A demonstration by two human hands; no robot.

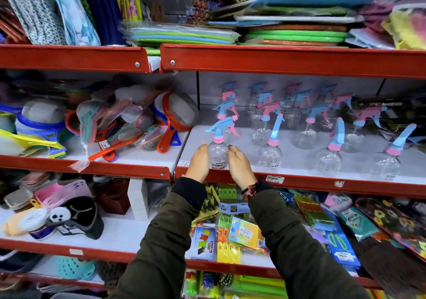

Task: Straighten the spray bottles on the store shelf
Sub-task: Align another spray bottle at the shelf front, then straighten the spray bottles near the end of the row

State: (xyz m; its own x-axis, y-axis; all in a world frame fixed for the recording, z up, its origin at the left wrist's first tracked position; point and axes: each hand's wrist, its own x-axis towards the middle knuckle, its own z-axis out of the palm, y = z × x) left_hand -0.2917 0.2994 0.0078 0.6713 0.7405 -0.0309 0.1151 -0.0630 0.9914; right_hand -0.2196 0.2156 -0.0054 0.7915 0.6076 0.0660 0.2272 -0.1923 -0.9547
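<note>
Head view, clear spray bottle [217, 153] stood upright at shelf [299, 179] front edge, flanked by left hand [197, 162] at nine o'clock, right hand [239, 164] at three o'clock, both spread, contact uncertain.

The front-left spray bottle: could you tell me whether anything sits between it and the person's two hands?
Nothing visible does. The left hand is at the left side of the bottle and the right hand at its right side, both open around its clear body at the shelf's front edge. The next bottle stands clear to the right.
</note>
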